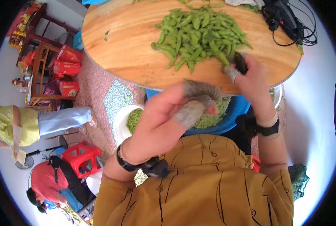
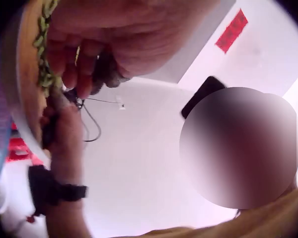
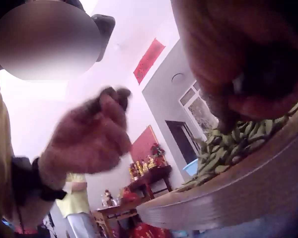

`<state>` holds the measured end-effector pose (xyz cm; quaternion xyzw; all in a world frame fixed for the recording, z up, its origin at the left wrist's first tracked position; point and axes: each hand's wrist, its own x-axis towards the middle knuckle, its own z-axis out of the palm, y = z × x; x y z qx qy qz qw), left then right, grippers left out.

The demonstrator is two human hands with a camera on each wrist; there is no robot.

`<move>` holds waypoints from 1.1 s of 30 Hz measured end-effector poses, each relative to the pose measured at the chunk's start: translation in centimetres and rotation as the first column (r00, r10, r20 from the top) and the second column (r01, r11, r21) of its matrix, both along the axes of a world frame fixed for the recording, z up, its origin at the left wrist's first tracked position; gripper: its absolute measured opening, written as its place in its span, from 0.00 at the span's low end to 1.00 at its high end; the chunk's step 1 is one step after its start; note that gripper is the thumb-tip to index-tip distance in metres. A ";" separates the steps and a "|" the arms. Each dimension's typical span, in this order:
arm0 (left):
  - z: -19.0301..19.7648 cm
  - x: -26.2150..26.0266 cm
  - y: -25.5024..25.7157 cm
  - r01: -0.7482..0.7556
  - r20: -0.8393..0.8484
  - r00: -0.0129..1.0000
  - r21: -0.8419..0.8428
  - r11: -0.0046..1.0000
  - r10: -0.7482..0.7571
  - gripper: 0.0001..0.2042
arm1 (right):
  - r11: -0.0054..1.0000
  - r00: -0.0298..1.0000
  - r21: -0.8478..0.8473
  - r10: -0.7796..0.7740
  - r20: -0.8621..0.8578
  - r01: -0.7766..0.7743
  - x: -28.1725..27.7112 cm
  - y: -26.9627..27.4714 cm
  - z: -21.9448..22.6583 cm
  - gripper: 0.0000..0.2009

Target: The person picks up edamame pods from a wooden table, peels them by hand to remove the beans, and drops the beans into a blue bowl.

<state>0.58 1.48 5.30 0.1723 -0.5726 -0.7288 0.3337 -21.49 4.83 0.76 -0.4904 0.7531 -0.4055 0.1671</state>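
A heap of green soybean pods (image 1: 198, 34) lies on a round wooden table (image 1: 122, 45). My right hand (image 1: 236, 67) reaches to the heap's near edge, its fingertips in dark and grey covers curled down onto pods; the pod it pinches is hidden. In the right wrist view those curled fingers (image 3: 248, 84) hang just above the pods (image 3: 228, 144). My left hand (image 1: 202, 103) is raised off the table over a blue basin (image 1: 232, 116). Its covered fingertips are bunched together, and I see nothing between them.
The blue basin under the table edge holds more green pods, and a white bowl (image 1: 132, 120) of pods sits beside it. Black cables and a device (image 1: 285, 19) lie at the table's far right. A red stool (image 1: 81, 156), wooden furniture and two people are at the left.
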 end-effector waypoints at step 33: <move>-5.0 -3.9 -1.1 0.163 0.491 0.860 -0.519 0.839 0.137 0.10 | 0.914 0.322 -0.085 0.225 0.919 -0.396 0.9 5.5 1.8 0.19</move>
